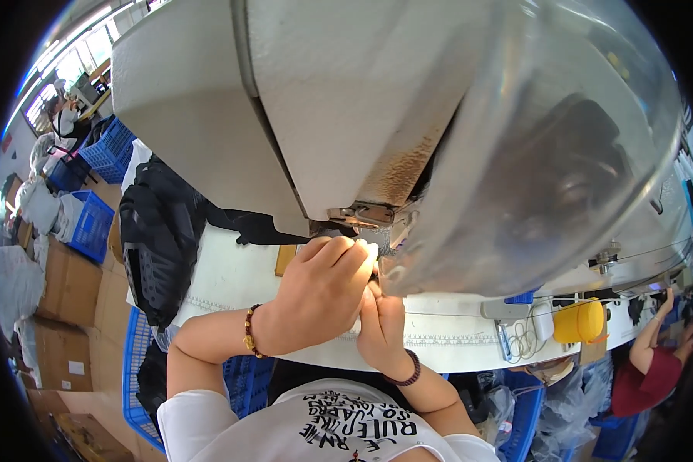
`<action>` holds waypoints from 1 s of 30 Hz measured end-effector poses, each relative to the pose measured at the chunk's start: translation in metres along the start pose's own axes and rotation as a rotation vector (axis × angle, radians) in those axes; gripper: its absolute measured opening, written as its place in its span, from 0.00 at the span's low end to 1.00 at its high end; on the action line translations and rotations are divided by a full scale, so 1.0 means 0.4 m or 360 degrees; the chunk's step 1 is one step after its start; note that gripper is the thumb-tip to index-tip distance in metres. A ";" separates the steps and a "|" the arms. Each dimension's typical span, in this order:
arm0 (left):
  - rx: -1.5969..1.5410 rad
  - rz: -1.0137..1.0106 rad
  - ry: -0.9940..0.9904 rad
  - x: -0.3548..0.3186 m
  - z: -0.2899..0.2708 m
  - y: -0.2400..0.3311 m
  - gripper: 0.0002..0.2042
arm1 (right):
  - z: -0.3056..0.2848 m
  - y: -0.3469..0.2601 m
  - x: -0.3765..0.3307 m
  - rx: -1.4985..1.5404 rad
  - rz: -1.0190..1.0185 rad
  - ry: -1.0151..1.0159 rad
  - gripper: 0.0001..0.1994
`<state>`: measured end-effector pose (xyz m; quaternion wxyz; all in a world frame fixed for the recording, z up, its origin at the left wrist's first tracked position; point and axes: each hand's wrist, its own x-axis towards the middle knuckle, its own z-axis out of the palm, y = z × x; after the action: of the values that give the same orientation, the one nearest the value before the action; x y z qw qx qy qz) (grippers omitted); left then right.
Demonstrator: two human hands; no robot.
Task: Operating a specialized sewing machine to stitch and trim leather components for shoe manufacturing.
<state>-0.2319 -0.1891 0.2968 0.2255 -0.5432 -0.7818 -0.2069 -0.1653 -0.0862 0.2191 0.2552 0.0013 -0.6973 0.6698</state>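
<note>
A large pale sewing machine (362,100) fills the upper middle, its lit needle area (369,227) just above my fingertips. My left hand (319,289) is closed, fingers bent and pinching black fabric right in front of the presser foot. Below and to its right, my right hand (382,327) is also closed, thumb and finger pinched on a dark edge of the fabric; most of what lies between the hands is hidden. From a heap of black fabric (162,239) at the left of the table, a strip (258,227) runs toward my left hand.
The white table (446,335) has a printed ruler along its front. A clear curved cover (547,154) bulges at the right; a yellow container (579,321) stands beyond. Blue baskets (136,377) are below. A person in dark red (647,377) is at right, another (63,119) far left.
</note>
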 end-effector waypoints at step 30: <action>0.0137 0.0203 0.0013 -0.028 0.002 -0.111 0.11 | -0.195 -0.061 0.097 -0.1560 -0.0368 -0.0580 0.12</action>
<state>-0.2703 -0.2116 0.2863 0.2645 -0.5809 -0.7529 -0.1605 -0.1630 -0.0025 0.2535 0.1728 0.0749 -0.9567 0.2220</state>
